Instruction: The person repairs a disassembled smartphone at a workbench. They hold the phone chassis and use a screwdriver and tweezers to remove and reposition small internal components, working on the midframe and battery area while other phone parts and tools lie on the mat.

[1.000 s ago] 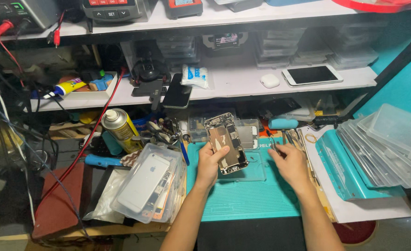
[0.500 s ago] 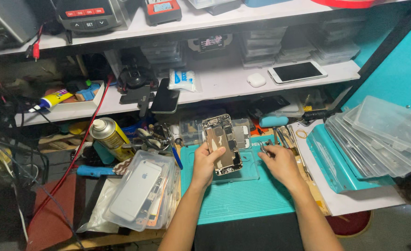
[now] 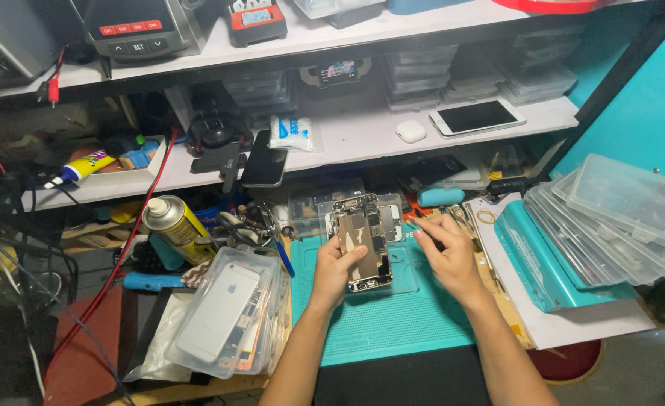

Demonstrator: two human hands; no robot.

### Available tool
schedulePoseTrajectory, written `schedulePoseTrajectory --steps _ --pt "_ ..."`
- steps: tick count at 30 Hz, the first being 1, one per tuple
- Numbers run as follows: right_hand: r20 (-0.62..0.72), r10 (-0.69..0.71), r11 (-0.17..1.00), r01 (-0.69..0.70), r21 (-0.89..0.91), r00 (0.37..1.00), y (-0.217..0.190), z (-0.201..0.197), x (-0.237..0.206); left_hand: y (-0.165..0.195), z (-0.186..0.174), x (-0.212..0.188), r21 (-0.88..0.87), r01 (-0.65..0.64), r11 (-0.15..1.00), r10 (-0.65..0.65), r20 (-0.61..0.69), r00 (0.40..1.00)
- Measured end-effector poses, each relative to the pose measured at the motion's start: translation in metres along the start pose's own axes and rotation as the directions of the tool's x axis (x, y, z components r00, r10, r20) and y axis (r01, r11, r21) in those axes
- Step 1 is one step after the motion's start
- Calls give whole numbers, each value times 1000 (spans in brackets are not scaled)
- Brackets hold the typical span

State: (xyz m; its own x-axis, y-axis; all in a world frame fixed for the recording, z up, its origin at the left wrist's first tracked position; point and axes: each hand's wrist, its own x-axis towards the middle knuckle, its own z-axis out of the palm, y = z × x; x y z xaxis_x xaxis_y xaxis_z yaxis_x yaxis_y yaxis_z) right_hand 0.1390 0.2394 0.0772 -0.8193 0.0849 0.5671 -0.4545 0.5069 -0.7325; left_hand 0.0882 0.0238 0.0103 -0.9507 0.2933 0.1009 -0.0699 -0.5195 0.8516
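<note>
Phone chassis, opened up with its innards showing, sits tilted over the far part of the teal work mat, and the left hand has it clamped from the left side, thumb lying across its face. Right hand is just to the right of it, fingers curled around a thin dark tool (its tip is too small to make out). Out left lie a clear case holding a white phone and a yellow spray can; stacked clear trays sit far right.
</note>
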Motion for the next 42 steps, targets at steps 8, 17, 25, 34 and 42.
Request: schedulePoseTrajectory --steps 8,17,25,34,42 --pt "26 -139 975 142 -172 990 -21 1 11 4 3 -12 81 26 996 -29 42 999" --pt "50 -159 953 167 -252 986 -22 2 12 3 3 -19 141 20 990 -26 40 999" --pt "46 -186 943 191 -271 982 -20 4 11 1 4 -19 80 24 997 -27 33 999" --pt "52 -236 919 240 -312 970 -23 7 12 1 3 -19 5 52 999 -52 45 998" --pt "13 -329 889 314 -334 944 -24 13 10 5 8 -24 -58 101 993 -99 38 994"
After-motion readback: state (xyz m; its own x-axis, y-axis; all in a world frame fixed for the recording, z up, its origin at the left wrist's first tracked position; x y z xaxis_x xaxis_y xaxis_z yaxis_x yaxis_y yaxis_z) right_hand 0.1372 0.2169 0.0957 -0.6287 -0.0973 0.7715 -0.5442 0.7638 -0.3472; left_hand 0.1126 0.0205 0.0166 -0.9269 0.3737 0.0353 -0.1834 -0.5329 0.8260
